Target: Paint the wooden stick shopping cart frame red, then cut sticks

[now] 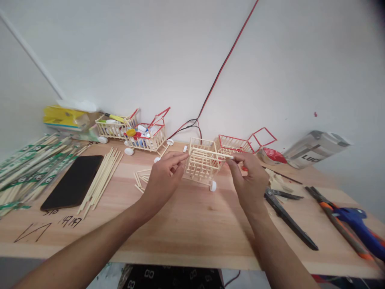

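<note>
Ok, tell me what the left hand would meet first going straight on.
The left hand would probably meet the pale cart, or the wooden stick across it; depth is unclear.

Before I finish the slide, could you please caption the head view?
Right-hand grip holding a thin stick at a small stick-built cart with white wheels.

Cart (201,164): unpainted stick lattice, just toward five o'clock from centre; white wheel at lower corner. Stick (214,152): pale, slender, spanning roughly nine-to-three o'clock across cart's upper part.
</note>
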